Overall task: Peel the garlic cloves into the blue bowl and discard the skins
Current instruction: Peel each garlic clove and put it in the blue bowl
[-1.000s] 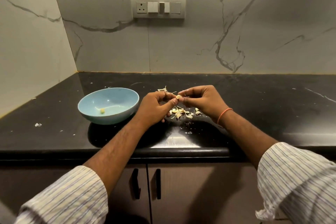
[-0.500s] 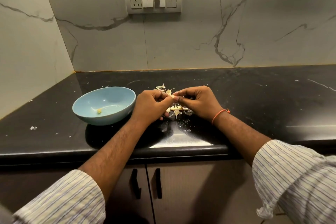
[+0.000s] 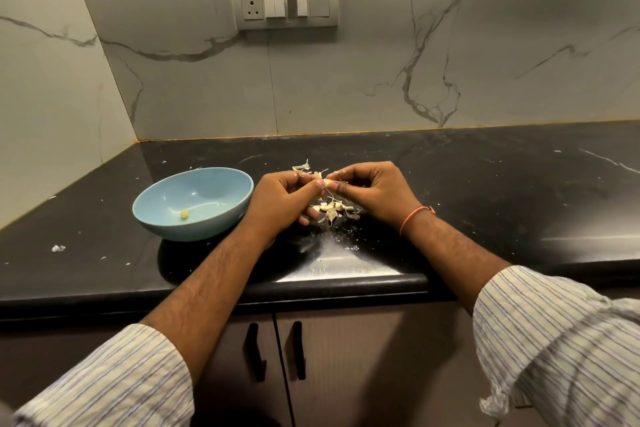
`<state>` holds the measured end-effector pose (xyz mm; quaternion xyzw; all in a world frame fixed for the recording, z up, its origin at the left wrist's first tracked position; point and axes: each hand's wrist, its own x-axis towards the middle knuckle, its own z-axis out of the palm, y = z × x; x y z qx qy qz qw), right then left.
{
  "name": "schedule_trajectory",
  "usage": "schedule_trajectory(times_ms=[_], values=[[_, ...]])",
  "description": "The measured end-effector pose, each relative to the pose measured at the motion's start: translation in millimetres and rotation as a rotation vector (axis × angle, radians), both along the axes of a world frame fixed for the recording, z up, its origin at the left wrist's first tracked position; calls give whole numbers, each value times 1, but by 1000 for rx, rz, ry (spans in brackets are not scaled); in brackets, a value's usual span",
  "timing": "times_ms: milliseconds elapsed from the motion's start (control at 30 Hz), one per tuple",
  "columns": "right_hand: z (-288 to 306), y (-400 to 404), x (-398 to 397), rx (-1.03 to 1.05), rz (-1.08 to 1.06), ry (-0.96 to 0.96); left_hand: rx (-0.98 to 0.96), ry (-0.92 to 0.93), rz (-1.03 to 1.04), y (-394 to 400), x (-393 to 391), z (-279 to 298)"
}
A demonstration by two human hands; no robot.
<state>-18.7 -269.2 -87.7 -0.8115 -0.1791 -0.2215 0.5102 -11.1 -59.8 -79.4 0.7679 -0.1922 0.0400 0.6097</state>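
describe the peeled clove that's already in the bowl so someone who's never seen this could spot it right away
Start at the black countertop and find the blue bowl to the left of the left hand. At the bottom of that bowl lies one small pale yellow garlic clove. It lies alone on smooth blue, unlike the whitish heap of cloves and skins on the counter between the hands.

**Layout on the worktop**

The bowl sits left of both hands, near the worktop front edge (one clove inside). The left hand meets the right hand over the skins pile, right of the bowl.
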Motion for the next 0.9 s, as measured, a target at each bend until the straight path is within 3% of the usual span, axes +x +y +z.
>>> schedule_trajectory(times_ms=[300, 900], values=[[1, -2, 0, 9, -38, 19, -3, 13, -51, 3, 3, -1], [6, -2, -5, 189, 95, 134, 88, -50, -9, 0, 5, -4]])
